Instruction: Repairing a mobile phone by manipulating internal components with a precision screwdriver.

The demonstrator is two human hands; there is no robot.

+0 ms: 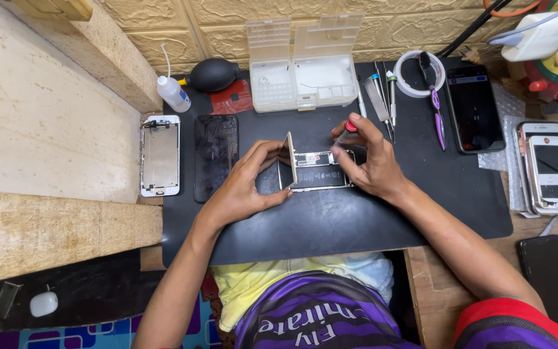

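Note:
An opened smartphone [318,172] lies on a black work mat [330,223], its screen panel [288,159] lifted upright on the left side. My left hand [248,181] holds that raised screen panel with fingers and thumb. My right hand [368,157] grips a small red-capped screwdriver [347,131], its tip pointing down into the phone's exposed insides.
On the mat: a clear parts box [303,64], a black air blower [213,74], a squeeze bottle [174,94], a loose dark screen [216,157], a phone frame [160,156], several screwdrivers [382,97], a tape roll [418,74], purple tweezers [436,110]. More phones [547,168] lie right.

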